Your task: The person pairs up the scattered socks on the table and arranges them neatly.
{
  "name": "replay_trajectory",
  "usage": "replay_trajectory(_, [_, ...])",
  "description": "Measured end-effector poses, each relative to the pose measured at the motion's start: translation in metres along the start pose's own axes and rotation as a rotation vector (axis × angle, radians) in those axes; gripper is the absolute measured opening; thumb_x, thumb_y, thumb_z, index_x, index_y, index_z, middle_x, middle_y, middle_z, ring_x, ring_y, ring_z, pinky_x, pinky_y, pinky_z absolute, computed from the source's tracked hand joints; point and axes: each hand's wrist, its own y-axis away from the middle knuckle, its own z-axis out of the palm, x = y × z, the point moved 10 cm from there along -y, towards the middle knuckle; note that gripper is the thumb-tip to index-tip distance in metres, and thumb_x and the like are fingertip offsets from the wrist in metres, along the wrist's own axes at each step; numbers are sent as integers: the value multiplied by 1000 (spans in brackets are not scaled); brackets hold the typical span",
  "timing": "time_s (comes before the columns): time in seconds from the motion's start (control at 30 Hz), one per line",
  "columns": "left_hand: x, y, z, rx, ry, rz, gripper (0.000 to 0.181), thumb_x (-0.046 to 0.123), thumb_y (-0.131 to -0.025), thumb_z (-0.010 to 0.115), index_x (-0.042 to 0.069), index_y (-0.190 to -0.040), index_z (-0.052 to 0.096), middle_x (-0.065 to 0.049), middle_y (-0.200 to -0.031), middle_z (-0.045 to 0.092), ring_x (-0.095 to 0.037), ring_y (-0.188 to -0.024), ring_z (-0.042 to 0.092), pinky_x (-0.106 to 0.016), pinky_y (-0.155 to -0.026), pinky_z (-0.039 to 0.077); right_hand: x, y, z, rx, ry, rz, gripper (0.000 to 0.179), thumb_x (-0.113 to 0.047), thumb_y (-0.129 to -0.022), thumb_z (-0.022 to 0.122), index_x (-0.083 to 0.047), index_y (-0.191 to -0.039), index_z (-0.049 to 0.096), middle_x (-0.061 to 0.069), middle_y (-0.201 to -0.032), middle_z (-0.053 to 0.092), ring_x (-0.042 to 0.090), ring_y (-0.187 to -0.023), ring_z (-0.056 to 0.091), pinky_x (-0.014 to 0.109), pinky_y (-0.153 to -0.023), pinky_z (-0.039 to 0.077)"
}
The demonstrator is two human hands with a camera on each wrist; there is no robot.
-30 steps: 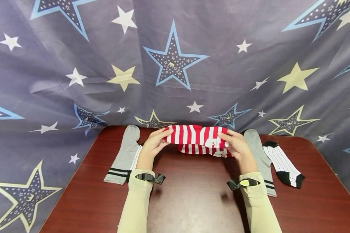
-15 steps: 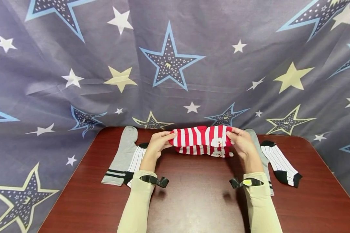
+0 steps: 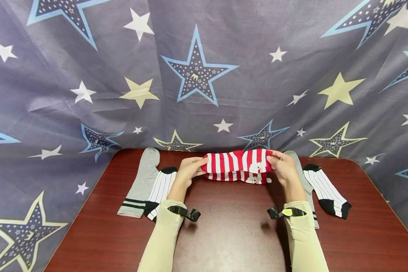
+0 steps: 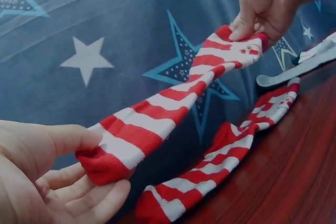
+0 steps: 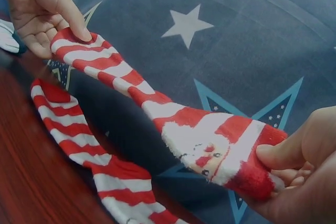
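Note:
A red-and-white striped sock (image 3: pixel 236 162) with a Santa face stretches in the air between my two hands. My left hand (image 3: pixel 189 170) pinches its toe end, thumb on top and fingers beneath, as the left wrist view shows. My right hand (image 3: pixel 284 168) pinches the cuff end beside the white fuzzy Santa face (image 5: pixel 202 156). The sock twists a little in the middle. Just below it, a matching striped sock (image 4: pixel 210 163) lies on the table, partly covered in the head view.
At left, a grey sock (image 3: pixel 141 185) with black bands lies beside a white striped sock (image 3: pixel 160 189) with black ends. Similar grey (image 3: pixel 308 189) and white striped (image 3: pixel 326 190) socks lie at right. A star-patterned cloth (image 3: pixel 204 113) hangs behind the brown table (image 3: pixel 231 230).
Both hands have shifted right with the held sock, the left most recently. The sock has come down slightly. More of the left white striped sock now shows.

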Motion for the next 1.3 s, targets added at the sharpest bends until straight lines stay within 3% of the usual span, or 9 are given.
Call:
replay_trajectory(0.13, [-4,0,-1,24,-3,-15,34,12,-92,75,-10,-116,69,3,-81,68,-4,-62,63,-21,-65,61,4,-2,-5,31,58,14,31,3,-102,51,14,-130,46,-16,-74,62,-2,-64,53,13,-57,44])
replay_trajectory(0.3, [-7,0,-1,40,1,-32,31,6,-91,75,-11,-117,69,1,-82,69,-5,-63,64,-23,-65,61,5,-3,-10,78,170,5,32,2,-99,56,16,-128,52,-16,-72,60,-1,-62,52,14,-56,44])
replay_trajectory(0.7, [-8,-4,-8,135,-80,13,23,1,-86,79,-6,-108,75,-5,-88,73,-5,-67,65,-26,-69,62,10,-5,-14,118,340,-12,32,4,-95,62,19,-123,57,-16,-67,59,-2,-60,53,14,-55,46])
replay_trajectory(1.0, [-6,-2,-11,177,-184,41,20,-2,-82,81,-6,-102,76,-9,-87,73,-7,-64,65,-27,-64,62,14,-4,-13,105,383,13,30,6,-94,62,20,-120,58,-15,-67,59,-2,-60,54,15,-56,48])
replay_trajectory(1.3, [-6,-2,-13,223,-302,69,17,4,-81,83,-1,-97,79,-15,-94,76,-8,-61,67,-27,-63,62,25,-7,-14,90,342,75,33,7,-94,60,19,-125,55,-14,-66,59,0,-57,54,17,-52,49])
